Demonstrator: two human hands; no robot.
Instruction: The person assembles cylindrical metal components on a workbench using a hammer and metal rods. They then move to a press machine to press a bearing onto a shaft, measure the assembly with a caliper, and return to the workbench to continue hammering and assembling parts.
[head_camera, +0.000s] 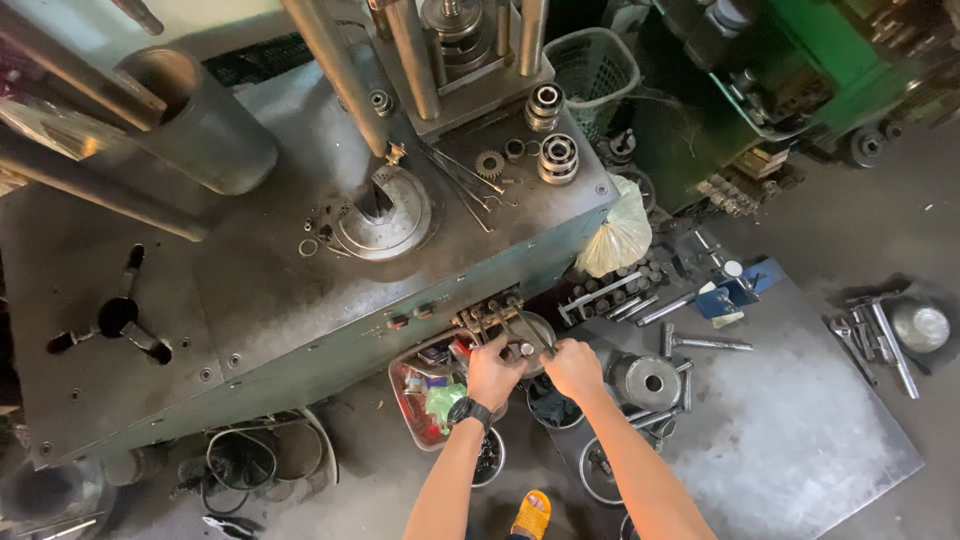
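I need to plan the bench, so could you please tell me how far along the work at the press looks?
Looks done: bearings, a gear and rods lie out on the press table. In hand: the left hand and right hand grip small parts at the round metal dish below the table edge. Left: loose bolts and tools remain spread on the floor plate.

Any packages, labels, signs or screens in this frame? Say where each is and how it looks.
Plastic bag: pale yellowish-white, knotted, bulging, hanging off the machine table's right corner.
Red tray: holds small colourful packets, beside the left hand.
No signs or screens visible.
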